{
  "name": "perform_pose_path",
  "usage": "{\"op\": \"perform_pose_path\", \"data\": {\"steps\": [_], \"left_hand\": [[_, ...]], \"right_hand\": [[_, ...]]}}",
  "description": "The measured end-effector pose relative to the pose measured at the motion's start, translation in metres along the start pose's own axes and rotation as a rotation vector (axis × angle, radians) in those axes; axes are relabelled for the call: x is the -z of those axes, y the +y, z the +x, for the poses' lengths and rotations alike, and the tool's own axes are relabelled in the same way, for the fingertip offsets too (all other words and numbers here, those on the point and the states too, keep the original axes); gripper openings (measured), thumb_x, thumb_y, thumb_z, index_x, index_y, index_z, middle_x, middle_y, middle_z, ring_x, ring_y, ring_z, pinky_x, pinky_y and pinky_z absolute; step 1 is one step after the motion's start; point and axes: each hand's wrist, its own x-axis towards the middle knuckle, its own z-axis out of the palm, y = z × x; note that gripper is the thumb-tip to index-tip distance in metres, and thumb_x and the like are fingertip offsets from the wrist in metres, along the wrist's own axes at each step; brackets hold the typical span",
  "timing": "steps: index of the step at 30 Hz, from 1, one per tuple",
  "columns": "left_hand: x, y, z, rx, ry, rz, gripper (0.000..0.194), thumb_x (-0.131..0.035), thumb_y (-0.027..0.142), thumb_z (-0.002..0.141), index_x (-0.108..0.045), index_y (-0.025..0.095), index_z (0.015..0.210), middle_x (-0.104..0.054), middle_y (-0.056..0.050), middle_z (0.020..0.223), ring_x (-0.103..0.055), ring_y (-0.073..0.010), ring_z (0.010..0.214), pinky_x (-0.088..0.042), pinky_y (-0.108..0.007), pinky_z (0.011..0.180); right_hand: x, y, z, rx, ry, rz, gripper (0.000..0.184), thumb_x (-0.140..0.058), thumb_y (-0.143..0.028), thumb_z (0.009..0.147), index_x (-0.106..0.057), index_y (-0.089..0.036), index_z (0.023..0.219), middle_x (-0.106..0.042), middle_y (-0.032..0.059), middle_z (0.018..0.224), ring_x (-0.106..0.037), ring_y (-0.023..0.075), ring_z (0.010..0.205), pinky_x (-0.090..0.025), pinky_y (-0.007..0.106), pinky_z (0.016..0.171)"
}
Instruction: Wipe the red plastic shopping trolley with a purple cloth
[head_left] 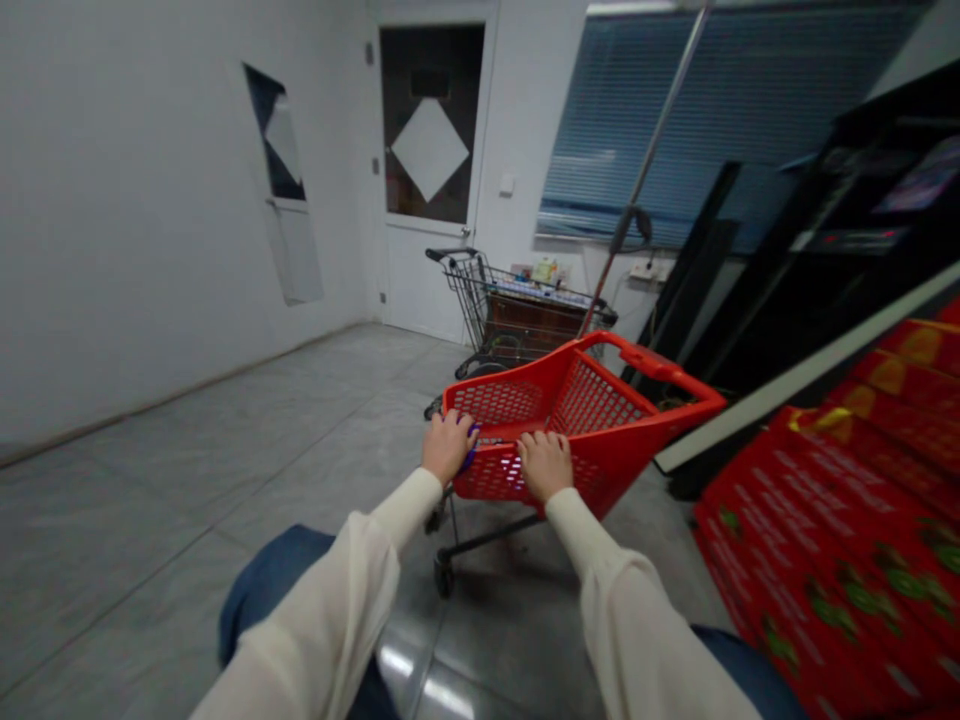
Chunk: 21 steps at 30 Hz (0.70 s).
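A red plastic shopping cart (600,470) stands before me on dark wheeled legs, its handle off to the far right. My left hand (448,447) is closed over the near left corner of the basket rim, with a bit of purple showing beside the fingers. Farther right along the same rim, my right hand (545,463) grips the edge with its fingers curled over to the inside. The part of the basket's inside that I can see holds nothing I can make out.
Behind the red cart stands a dark wire shopping cart (525,310) loaded with boxes. Stacked red cartons (832,540) rise close on the right. A white door (427,275) is at the back, a wall mirror (281,190) on the left. Grey tiled floor (300,430) lies to the left.
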Motion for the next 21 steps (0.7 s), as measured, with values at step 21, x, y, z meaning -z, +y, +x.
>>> {"op": "perform_pose_path", "data": {"steps": [21], "left_hand": [[0.0,0.036,0.021,0.111,-0.048,0.016,0.038,-0.043,0.043,0.098,-0.064,0.018,0.117,-0.06,-0.015,0.116,-0.056,-0.0316,0.106,-0.046,-0.04,0.083]], "right_hand": [[0.0,0.012,-0.001,-0.07,-0.009,0.015,0.033,-0.037,-0.034,0.102,-0.068,-0.023,0.102,-0.069,0.008,0.105,-0.052,0.0238,0.103,-0.025,0.039,0.096]]}}
